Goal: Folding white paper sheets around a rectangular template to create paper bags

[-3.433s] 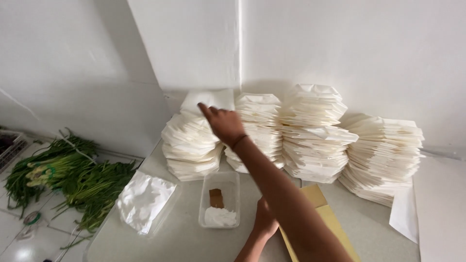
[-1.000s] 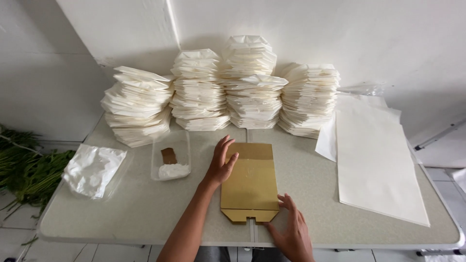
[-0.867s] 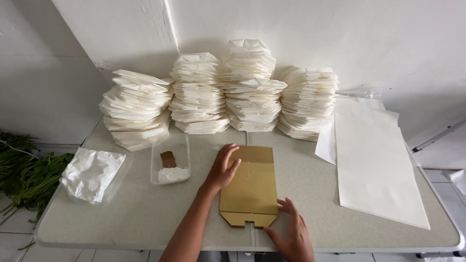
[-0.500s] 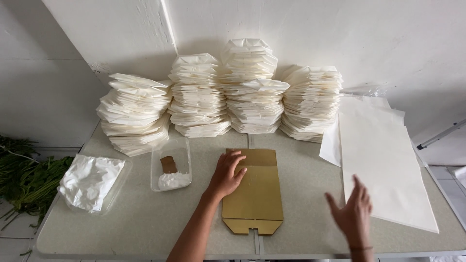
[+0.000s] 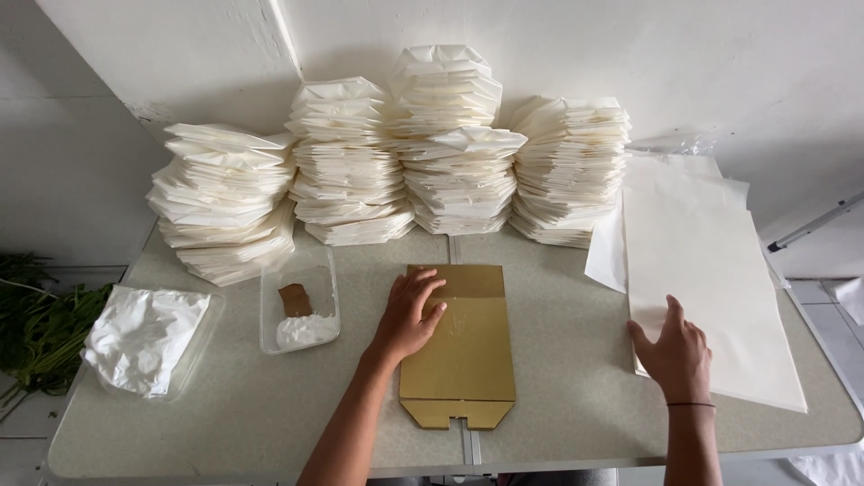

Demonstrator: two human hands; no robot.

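Holding the flat brown card template (image 5: 461, 346) down with our left hand (image 5: 407, 315), fingers spread and palm pressed on its left edge, we keep it square on the counter (image 5: 558, 297) near the middle, its notched end toward us. Our right hand (image 5: 677, 353) lies open, fingers splayed, on the near left corner of the stack of white paper sheets (image 5: 711, 288) at the right, gripping nothing yet.

To do this well, we judge that the right hand should peel only the top sheet, sliding a fingertip at the corner so one leaf lifts free of those below. The left hand should keep an even, flat pressure so the template does not skid on the smooth counter.

On the far side stand four tall piles of folded white paper packets (image 5: 423, 153), against the wall; they look loosely stacked, so a sheet drawn across should stay low and clear of them. Left of the template, just beside it, sits a clear tray (image 5: 299, 310) with a white paste and a brown scrap. Farther left is another clear tray holding crumpled white plastic (image 5: 144, 337), and green leaves (image 5: 36, 324) lie beyond the counter edge.
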